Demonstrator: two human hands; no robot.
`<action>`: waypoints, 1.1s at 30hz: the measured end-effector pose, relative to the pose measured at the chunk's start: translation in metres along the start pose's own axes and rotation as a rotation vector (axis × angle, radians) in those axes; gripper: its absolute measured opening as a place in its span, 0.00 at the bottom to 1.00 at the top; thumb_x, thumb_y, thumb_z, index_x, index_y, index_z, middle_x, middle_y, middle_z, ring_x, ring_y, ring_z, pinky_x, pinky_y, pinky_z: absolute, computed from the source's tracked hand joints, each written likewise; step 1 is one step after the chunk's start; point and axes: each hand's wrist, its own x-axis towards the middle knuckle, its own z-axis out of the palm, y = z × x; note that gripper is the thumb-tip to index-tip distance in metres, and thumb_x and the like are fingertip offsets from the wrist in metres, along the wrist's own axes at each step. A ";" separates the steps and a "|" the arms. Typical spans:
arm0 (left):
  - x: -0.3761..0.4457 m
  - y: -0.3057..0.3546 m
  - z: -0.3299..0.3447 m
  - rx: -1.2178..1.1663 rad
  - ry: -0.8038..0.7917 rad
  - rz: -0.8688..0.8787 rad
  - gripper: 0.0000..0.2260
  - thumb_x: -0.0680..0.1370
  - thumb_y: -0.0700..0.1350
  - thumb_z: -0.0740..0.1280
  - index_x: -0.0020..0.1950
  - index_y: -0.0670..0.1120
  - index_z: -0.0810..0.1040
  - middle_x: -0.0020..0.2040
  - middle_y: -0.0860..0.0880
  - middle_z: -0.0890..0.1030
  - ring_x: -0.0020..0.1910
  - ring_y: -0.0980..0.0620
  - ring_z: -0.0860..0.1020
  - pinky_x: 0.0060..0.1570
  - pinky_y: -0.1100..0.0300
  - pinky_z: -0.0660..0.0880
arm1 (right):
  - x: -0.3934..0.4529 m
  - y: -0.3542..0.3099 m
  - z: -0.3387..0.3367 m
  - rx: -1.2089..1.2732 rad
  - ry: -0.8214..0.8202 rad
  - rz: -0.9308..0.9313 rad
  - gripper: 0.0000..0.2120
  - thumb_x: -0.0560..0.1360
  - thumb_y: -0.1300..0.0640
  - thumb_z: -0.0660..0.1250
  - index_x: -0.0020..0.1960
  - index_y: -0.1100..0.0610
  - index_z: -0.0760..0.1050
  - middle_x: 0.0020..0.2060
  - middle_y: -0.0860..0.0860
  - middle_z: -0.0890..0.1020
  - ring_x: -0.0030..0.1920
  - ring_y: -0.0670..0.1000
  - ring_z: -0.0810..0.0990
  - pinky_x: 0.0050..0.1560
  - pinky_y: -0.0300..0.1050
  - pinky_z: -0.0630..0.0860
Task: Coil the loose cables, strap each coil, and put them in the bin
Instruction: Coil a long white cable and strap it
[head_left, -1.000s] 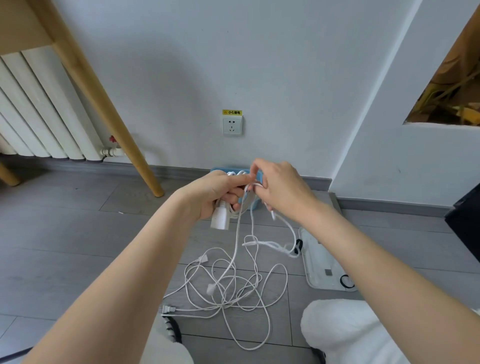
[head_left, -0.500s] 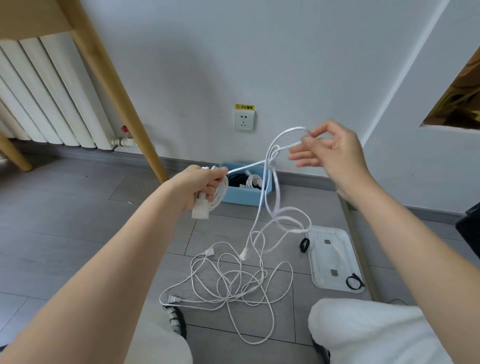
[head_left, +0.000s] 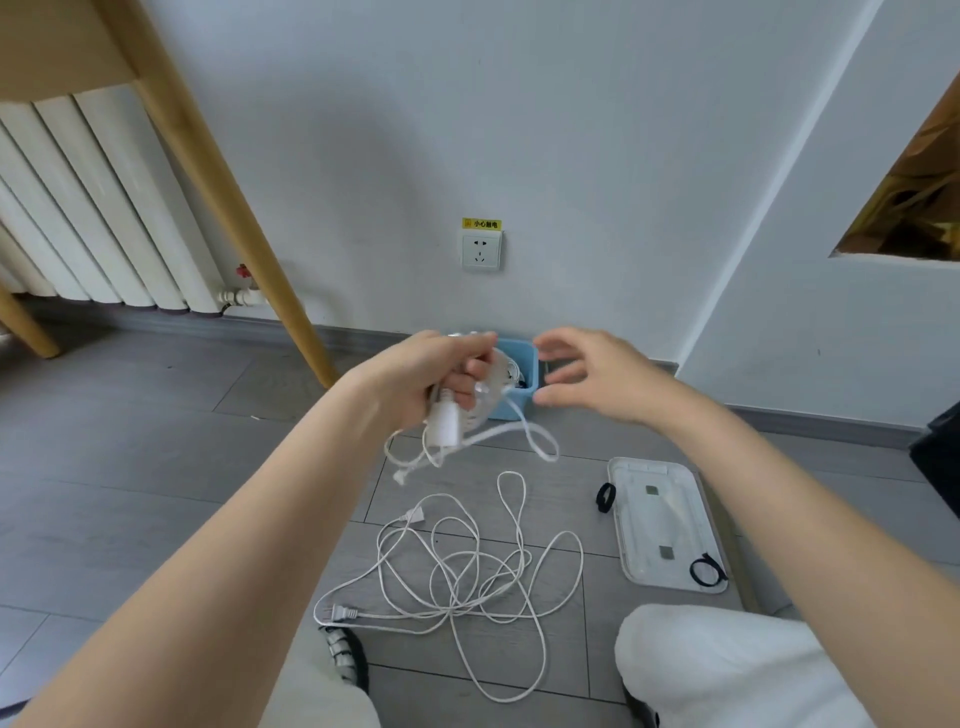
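My left hand (head_left: 441, 376) clenches a half-made coil (head_left: 475, 410) just before the bin (head_left: 511, 374), right hand (head_left: 589, 376) released and empty beside it, so the dangling tail (head_left: 540, 441) could slip and the loops spring undone before strapping.

One view only, head-mounted, so I have no second angle to overlap. I look forward and down from a seated or crouched height toward the wall socket (head_left: 481, 251). Forearms run in from the bottom corners, knees at the bottom edge. Wide lens bends the table leg (head_left: 228, 197), left of the socket.
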 end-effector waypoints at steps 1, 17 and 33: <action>-0.002 0.001 0.010 0.029 -0.074 0.023 0.11 0.81 0.43 0.60 0.39 0.42 0.72 0.21 0.54 0.66 0.17 0.60 0.60 0.20 0.69 0.60 | 0.001 -0.002 0.006 0.013 -0.028 -0.072 0.26 0.69 0.61 0.74 0.65 0.56 0.70 0.55 0.49 0.78 0.54 0.51 0.79 0.58 0.47 0.75; -0.034 0.020 0.001 0.042 -0.506 0.133 0.16 0.75 0.50 0.57 0.41 0.41 0.79 0.17 0.56 0.62 0.15 0.61 0.58 0.18 0.71 0.60 | 0.005 -0.010 -0.009 0.608 -0.051 -0.147 0.17 0.60 0.56 0.77 0.25 0.52 0.69 0.18 0.43 0.64 0.21 0.42 0.59 0.24 0.33 0.56; -0.018 0.022 0.024 -0.718 -0.318 0.198 0.15 0.82 0.48 0.55 0.37 0.43 0.68 0.30 0.47 0.80 0.29 0.53 0.81 0.32 0.64 0.77 | 0.015 -0.017 0.023 0.408 0.038 0.030 0.10 0.80 0.60 0.55 0.48 0.62 0.74 0.29 0.50 0.71 0.30 0.47 0.68 0.35 0.41 0.73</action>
